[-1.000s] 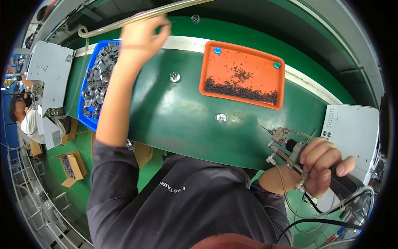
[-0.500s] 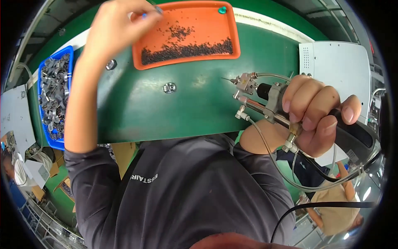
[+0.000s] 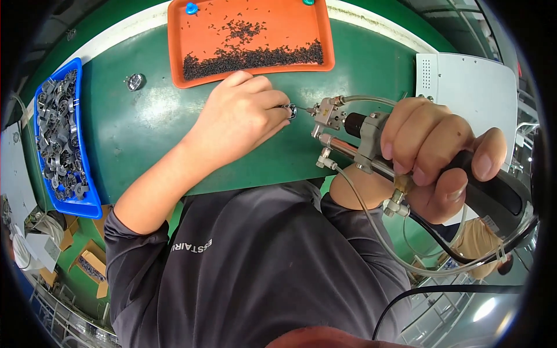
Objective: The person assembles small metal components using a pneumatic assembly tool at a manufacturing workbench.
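Note:
My left hand [image 3: 246, 113] is closed, its fingertips pinching a small round dark-and-silver part [image 3: 292, 111]. Much of that part is hidden behind the fingers. In my right hand [image 3: 444, 153] is a dispensing gun [image 3: 355, 124] with a metal head, hoses and a black handle. The gun's thin needle points left and ends at the pinched part; whether they touch I cannot tell. Another small round part [image 3: 135, 82] lies on the green tabletop [image 3: 156, 116], left of my left hand.
An orange tray [image 3: 174, 52] of small black pieces stands at the back, with a blue knob [image 3: 191, 8] in its corner. A blue bin [image 3: 90, 200] full of grey parts sits at the left. A white box-shaped unit [image 3: 476, 87] stands at the right, behind the gun's hoses.
My left hand has come from above the orange tray down and right to the needle. The round part from the middle of the tabletop is gone from there. The gun has shifted slightly left.

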`<state>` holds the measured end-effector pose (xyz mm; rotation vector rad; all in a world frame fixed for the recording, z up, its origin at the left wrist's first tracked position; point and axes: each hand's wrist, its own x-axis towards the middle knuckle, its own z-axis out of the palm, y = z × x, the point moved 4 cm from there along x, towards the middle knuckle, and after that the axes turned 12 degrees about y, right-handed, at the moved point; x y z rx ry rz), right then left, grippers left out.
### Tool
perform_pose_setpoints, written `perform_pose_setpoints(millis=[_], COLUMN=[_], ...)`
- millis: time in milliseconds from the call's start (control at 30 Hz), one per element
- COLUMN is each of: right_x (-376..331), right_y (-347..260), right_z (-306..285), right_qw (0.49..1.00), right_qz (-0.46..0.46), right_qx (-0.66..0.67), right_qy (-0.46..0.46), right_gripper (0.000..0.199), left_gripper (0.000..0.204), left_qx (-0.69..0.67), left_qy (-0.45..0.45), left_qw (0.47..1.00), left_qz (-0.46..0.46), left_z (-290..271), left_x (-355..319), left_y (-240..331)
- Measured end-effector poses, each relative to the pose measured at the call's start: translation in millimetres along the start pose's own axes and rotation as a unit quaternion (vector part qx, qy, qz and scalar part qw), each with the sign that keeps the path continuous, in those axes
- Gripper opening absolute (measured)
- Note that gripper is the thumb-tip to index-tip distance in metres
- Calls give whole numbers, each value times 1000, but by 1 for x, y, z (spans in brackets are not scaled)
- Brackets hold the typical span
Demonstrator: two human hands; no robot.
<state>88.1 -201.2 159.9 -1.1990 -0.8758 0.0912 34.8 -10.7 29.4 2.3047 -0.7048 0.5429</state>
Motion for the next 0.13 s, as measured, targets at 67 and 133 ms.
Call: perform_pose_setpoints(millis=[67,133], right_x=[0,2], right_y=[1,3], right_z=[0,1], right_qw=[1000,1000], right_qz=[6,6], right_qx=[-5,10], right_qy=[-6,-24], right_gripper=[29,30], left_gripper=[15,12], left_qx=[5,15], left_qy=[-2,10], left_qw=[1000,1000], left_qz=[-2,7], left_z=[0,0], left_x=[-2,-2], left_y=[-1,-2])
